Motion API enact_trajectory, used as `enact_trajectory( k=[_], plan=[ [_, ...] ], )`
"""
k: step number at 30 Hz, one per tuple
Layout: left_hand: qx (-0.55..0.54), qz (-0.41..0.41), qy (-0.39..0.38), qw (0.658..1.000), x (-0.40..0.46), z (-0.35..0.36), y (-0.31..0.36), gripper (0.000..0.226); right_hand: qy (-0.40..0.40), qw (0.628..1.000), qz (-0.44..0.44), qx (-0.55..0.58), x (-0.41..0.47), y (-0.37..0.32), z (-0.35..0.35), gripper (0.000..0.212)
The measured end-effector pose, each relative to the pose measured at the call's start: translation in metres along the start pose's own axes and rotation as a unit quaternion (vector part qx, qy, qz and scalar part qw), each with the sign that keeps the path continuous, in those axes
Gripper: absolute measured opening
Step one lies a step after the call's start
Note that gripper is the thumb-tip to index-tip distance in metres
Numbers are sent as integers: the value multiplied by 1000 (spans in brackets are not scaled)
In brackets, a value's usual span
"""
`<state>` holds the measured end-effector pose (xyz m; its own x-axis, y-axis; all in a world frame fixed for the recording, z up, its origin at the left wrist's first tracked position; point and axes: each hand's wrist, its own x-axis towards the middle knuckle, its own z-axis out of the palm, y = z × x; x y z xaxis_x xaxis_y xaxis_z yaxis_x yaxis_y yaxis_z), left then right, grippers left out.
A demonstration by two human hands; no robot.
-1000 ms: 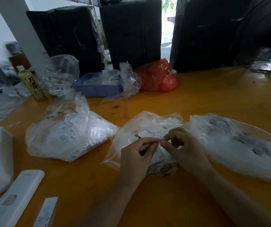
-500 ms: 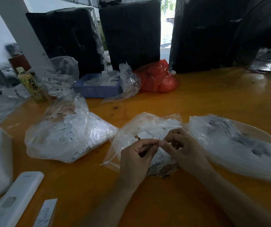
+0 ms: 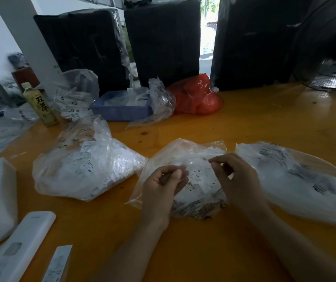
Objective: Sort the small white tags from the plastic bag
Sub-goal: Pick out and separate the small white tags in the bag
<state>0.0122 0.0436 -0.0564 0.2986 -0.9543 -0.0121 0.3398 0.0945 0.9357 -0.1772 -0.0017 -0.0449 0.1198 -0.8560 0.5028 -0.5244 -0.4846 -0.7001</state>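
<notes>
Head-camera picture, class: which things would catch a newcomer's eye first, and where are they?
Two hands, left hand and right hand, work over a clear plastic bag of small white tags at centre. A bright red plastic bag glows at the orange wooden table's far edge.

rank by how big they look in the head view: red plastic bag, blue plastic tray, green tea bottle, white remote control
1. White remote control, though it lies nearest the camera, which inflates it.
2. Red plastic bag and blue plastic tray look alike; the tray is partly covered, so no ranking.
3. Green tea bottle, smallest.
</notes>
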Motion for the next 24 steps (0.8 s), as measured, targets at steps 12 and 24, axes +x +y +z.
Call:
enact_trajectory(
  k=[12, 24],
  plan=[
    [-91, -68, 21, 993, 4, -1, -1, 20, -186, 924, -65, -328, -1, 5, 27, 51],
    [-118, -94, 16, 988, 5, -2, 4, 35, -33, 998, 53, -18, -1, -7, 18, 12]
  ],
)
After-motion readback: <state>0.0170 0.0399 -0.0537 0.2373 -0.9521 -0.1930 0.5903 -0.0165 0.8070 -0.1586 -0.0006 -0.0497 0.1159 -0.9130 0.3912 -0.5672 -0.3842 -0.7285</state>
